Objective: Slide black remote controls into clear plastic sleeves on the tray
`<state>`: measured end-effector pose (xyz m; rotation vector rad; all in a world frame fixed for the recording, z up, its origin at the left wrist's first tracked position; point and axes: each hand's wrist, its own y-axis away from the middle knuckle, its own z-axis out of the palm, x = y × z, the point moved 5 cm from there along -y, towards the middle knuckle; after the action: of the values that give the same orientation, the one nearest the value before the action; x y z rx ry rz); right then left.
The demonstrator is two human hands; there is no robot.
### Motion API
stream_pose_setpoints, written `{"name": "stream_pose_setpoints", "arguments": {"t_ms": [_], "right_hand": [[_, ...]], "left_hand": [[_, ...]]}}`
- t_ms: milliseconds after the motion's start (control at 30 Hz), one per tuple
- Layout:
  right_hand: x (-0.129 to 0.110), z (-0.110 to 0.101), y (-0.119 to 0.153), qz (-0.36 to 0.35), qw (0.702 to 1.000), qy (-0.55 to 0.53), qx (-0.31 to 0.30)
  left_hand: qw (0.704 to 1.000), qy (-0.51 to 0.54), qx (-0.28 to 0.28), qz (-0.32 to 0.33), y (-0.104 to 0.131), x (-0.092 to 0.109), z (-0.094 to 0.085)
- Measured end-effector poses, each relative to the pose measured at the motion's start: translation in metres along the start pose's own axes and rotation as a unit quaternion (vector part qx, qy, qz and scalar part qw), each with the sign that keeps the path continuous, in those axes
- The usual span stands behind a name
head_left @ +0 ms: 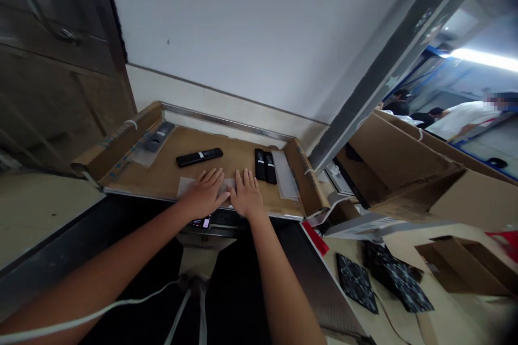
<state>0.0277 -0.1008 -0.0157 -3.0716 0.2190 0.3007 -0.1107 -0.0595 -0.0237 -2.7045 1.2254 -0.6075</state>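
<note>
Both hands rest flat near the front edge of a cardboard-lined tray (238, 145). My left hand (205, 192) has its fingers spread over a clear plastic sleeve (185, 185). Beside it, my right hand (245, 192) lies with fingers apart, its thumb close to the left thumb. Beyond my left hand a black remote (199, 157) lies by itself. Two more black remotes (265, 166) sit side by side beyond my right hand. Near the tray's left wall is a remote in a clear sleeve (157, 137). More clear sleeves (286, 175) lie at the right.
An open cardboard box (404, 167) stands right of the tray. Dark patterned bundles (356, 283) and another open box (469, 264) lie at the lower right. A phone (202, 222) is below the tray's front edge. Other people (461, 118) are at the far right.
</note>
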Motion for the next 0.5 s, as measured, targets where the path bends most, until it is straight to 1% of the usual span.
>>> {"name": "stream_pose_setpoints", "arguments": {"t_ms": [67,133,200,267,367,433,467,500], "right_hand": [[0.000,0.000,0.000,0.003,1.000,-0.004,0.007],[0.001,0.000,0.000,0.006,1.000,-0.007,0.012],[0.001,0.000,0.000,0.007,1.000,-0.011,0.010],[0.001,0.001,0.000,0.006,1.000,-0.014,0.008],[0.002,0.002,-0.001,0.004,1.000,-0.027,0.015],[0.003,-0.001,-0.001,0.000,0.997,-0.054,0.046],[0.004,-0.004,0.001,0.000,0.994,-0.079,0.079],[0.007,-0.008,0.005,0.004,0.986,-0.112,0.125]], "left_hand": [[1.000,-0.021,0.005,0.010,0.015,-0.020,-0.008],[0.999,-0.030,0.009,0.018,0.032,-0.038,-0.019],[0.999,-0.032,0.015,0.026,0.048,-0.052,-0.030],[0.998,-0.035,0.020,0.038,0.061,-0.061,-0.038],[0.997,-0.037,0.025,0.058,0.074,-0.069,-0.042],[0.997,-0.038,0.029,0.064,0.079,-0.072,-0.041],[0.997,-0.037,0.031,0.065,0.081,-0.074,-0.040],[0.997,-0.034,0.033,0.065,0.082,-0.075,-0.039]]}}
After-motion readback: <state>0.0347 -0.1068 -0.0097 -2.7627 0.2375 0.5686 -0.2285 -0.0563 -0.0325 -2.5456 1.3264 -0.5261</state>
